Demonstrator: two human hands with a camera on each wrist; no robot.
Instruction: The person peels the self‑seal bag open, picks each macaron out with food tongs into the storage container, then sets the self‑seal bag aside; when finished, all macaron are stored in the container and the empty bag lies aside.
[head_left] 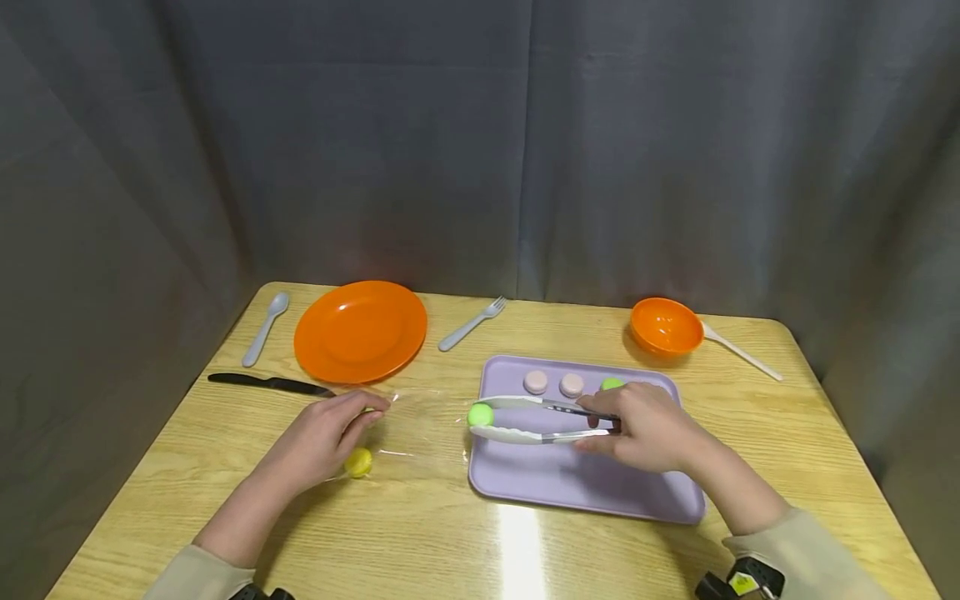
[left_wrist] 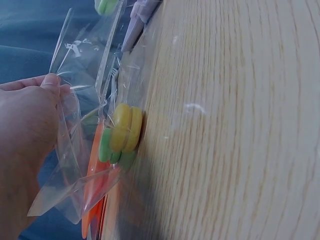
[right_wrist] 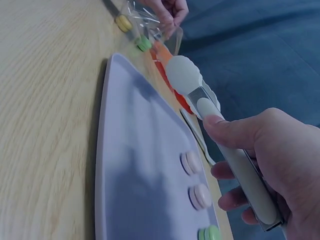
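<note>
Tongs (head_left: 536, 421): one pair, your right hand (head_left: 647, 427) gripping, pinching one green macaron (head_left: 481, 414).
Bag (head_left: 408, 425): one, your left hand (head_left: 327, 433) pinching it.
Tray (head_left: 570, 483): two pink macarons (head_left: 553, 383).

Lilac tray (head_left: 525, 483); orange plate (head_left: 360, 330); green macaron (head_left: 481, 414).

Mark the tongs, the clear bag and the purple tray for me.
tongs (head_left: 525, 433): head view, lower arm.
clear bag (left_wrist: 80, 50): left wrist view, upper film by the thumb.
purple tray (head_left: 570, 487): head view, bare floor.
</note>
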